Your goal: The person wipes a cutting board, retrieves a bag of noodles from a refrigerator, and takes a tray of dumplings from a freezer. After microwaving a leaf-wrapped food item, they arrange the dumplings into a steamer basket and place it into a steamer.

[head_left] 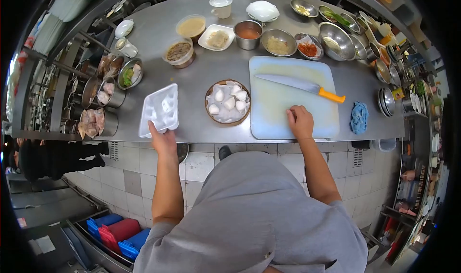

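My left hand (163, 139) grips the near edge of a white plastic tray (160, 110) with moulded hollows, at the left of the steel table's front edge. My right hand (301, 121) rests on the near part of a white cutting board (269, 100), its fingers curled; whether they hold anything is hidden. On the board's far half lies a knife (293, 83) with an orange handle pointing right. Between tray and board stands a round steamer basket (228, 121) with several white dumplings (229, 103) on white paper.
Along the back stand tubs, a steel pot (248, 35), and bowls of ingredients, one with shredded orange food (309, 48). A blue cloth (359, 117) lies right of the board. Meat containers (91, 122) stand at the left. Part of a person (57, 160) shows far left.
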